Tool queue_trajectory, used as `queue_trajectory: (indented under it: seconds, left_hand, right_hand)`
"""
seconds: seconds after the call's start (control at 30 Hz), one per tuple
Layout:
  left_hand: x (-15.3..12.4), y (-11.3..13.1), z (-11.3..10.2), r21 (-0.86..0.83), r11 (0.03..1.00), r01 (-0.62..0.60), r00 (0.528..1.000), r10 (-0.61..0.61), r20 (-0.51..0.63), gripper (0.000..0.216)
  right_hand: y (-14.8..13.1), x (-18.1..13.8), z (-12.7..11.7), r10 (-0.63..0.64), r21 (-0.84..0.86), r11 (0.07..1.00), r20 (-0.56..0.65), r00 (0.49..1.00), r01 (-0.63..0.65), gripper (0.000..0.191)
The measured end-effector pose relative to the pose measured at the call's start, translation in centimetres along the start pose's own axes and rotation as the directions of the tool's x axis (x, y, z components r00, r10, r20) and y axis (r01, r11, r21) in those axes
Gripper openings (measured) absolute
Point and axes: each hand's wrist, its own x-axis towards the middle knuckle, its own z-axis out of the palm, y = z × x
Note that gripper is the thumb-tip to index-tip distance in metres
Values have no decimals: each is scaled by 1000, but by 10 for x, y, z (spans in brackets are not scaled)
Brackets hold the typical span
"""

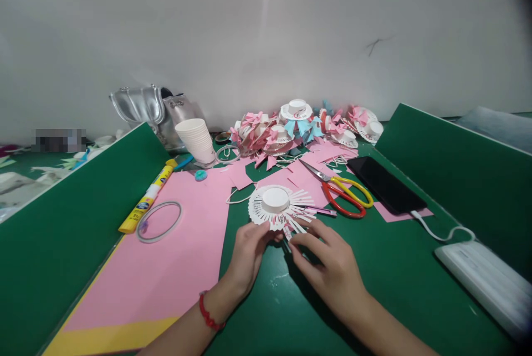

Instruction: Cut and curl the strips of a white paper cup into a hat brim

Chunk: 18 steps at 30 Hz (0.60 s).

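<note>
A white paper cup cut into fringed strips (pixel 277 205) lies upside down on the green table (pixel 394 278), its strips fanned out like a hat brim. My left hand (pixel 249 253) pinches the near edge of the fringe. My right hand (pixel 328 262) holds strips at the near right edge, fingers curled on them. A red bracelet (pixel 208 314) is on my left wrist.
A pink paper sheet (pixel 166 267) lies left, with a tape ring (pixel 159 221) and a glue tube (pixel 145 201). Scissors (pixel 347 195), a phone (pixel 384 184), a white power bank (pixel 486 284), stacked cups (pixel 196 140), a silver bag (pixel 149 107) and finished paper hats (pixel 299 126) lie around.
</note>
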Motion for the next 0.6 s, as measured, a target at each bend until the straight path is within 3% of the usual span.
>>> queue_trajectory:
  seconds: [0.1, 0.23, 0.47, 0.6]
  left_hand:
    - [0, 2, 3, -72, 997, -4, 1000, 5, 3, 16]
    - [1, 2, 3, -35, 999, 24, 1000, -24, 7, 12]
    - [1, -4, -4, 185, 983, 18, 998, -7, -58, 13]
    - [-1, -1, -2, 224, 975, -12, 998, 27, -62, 14]
  right_hand:
    - [-1, 1, -1, 0, 34, 999, 8, 1000, 0, 11]
    - [-3, 2, -2, 12, 39, 999, 5, 1000, -12, 10]
    - [-3, 2, -1, 1, 13, 1000, -10, 1000, 0, 11]
    - [-4, 0, 0, 0, 3, 1000, -16, 1000, 0, 10]
